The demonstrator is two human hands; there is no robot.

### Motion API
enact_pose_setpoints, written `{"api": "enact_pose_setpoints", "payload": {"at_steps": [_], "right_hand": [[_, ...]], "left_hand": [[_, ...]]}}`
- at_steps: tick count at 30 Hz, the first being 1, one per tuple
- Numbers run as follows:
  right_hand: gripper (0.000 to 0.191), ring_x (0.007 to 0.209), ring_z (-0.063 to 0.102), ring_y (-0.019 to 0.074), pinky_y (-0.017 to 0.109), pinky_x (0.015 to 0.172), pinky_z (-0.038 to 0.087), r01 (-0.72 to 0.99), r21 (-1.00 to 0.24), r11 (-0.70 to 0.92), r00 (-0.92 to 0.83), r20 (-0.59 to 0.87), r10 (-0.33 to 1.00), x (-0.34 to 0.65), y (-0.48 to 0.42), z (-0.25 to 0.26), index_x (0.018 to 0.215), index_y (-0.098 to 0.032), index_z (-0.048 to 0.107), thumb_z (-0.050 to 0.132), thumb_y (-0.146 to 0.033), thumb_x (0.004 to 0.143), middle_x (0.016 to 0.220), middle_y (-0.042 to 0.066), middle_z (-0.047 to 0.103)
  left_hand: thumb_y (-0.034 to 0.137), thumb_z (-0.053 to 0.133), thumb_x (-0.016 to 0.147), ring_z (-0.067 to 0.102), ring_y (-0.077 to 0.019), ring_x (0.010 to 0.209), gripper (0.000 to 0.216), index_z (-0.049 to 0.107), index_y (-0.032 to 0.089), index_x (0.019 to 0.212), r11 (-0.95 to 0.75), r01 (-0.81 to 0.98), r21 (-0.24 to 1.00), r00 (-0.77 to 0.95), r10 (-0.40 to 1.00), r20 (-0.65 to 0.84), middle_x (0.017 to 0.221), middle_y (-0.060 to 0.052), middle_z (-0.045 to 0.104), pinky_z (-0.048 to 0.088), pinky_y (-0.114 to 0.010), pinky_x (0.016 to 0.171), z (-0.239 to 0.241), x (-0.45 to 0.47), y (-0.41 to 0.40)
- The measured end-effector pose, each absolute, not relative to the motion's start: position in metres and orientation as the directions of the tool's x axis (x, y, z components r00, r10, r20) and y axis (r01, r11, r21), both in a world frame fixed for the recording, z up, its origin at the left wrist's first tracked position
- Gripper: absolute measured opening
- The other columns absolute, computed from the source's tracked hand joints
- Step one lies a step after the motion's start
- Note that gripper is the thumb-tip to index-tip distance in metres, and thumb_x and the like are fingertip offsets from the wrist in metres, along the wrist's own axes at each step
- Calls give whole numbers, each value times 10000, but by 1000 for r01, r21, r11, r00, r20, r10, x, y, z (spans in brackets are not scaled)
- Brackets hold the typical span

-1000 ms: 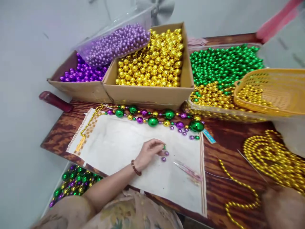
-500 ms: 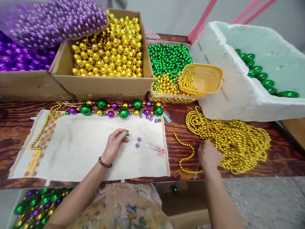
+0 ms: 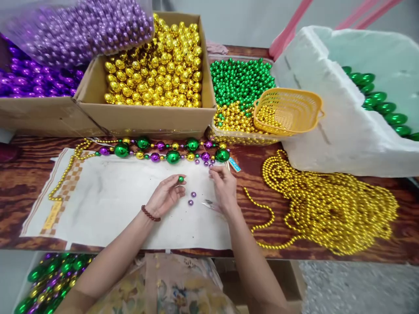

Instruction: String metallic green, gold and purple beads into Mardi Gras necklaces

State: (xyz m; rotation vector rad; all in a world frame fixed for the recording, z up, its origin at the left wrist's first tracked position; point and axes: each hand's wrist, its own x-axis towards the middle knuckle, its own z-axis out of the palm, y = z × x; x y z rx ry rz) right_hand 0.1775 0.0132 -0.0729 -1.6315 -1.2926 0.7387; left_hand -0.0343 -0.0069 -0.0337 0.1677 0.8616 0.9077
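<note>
My left hand pinches a small green bead between thumb and fingertips, above the white cloth. Two loose purple beads lie just right of it. With its fingers pinched together, my right hand is beside some small purple beads; what it holds, if anything, is too small to make out. Under its wrist, clear-handled snips are partly hidden. A strung necklace of green, purple and gold beads runs along the cloth's far edge.
Gold bead chains are heaped at the right, one strand trailing toward the cloth. Behind stand a cardboard box of gold beads, a tub of green and gold beads, a yellow basket and a white foam box.
My right hand has moved left from the gold chains to the small beads at the cloth's far right. My left hand still holds the green bead. The view has shifted slightly.
</note>
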Motion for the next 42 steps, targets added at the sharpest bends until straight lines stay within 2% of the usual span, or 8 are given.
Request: {"api": "enact_pose_setpoints", "payload": {"at_steps": [5,8,11,17,23,31,36,42], "right_hand": [[147,827,669,198,304,749,510,462,-887,-22,245,104,964,171,20,-63,815,-191,655,604,-327,840,934,69,722],[210,566,619,137,237,548,462,321,-940,-111,167,-59,984,170,-12,-40,886,-191,639,567,-387,912,714,5,664],[236,462,549,96,207,479,424,234,-958,-166,27,-164,986,162,-50,-23,884,-186,624,530,-390,956,628,-30,601],[198,442,535,72,191,469,426,229,-967,-108,-37,-119,992,143,-92,-19,1017,-176,606,465,-311,983,674,-27,618],[213,395,479,76,194,438,376,330,-941,-73,-47,-94,994,138,-97,-18,979,-167,618,452,-302,981,533,-67,512],[221,429,448,81,202,479,371,428,-904,6,-50,-17,999,139,-98,-17,983,-164,655,461,-270,974,525,-69,469],[229,457,444,92,208,474,355,441,-897,10,-61,-19,998,135,-97,-15,985,-168,662,471,-294,976,529,-61,466],[256,478,444,102,222,490,358,416,-906,-76,-57,-109,992,125,-96,-12,986,-178,660,465,-344,976,555,-45,484]], "left_hand": [[234,644,903,666,-105,621,172,705,80,950,616,-674,408,312,738,-599,777,-51,693,562,-230,626,-29,-37,1],[198,614,918,683,-113,659,161,700,85,993,600,-709,372,311,739,-598,793,-51,702,569,-239,648,-25,-38,5],[178,580,935,690,-119,669,149,693,105,1002,575,-738,353,307,752,-583,775,-38,702,573,-255,663,-19,-40,10],[243,596,944,690,-119,661,158,672,115,890,538,-771,342,257,753,-605,722,-20,695,564,-253,663,-10,-43,13],[259,602,942,698,-122,691,175,672,108,890,536,-782,317,281,758,-588,728,-24,696,572,-261,706,-7,-47,9],[215,550,961,715,-142,734,193,694,87,961,499,-753,429,257,823,-507,790,-53,704,593,-275,734,-7,-57,6],[205,612,918,719,-156,753,157,706,86,957,487,-728,482,253,845,-471,785,-61,700,592,-289,769,-5,-66,4],[336,746,822,717,-164,736,246,724,109,913,449,-657,606,216,882,-420,767,-54,689,567,-282,770,-5,-72,3]]}}
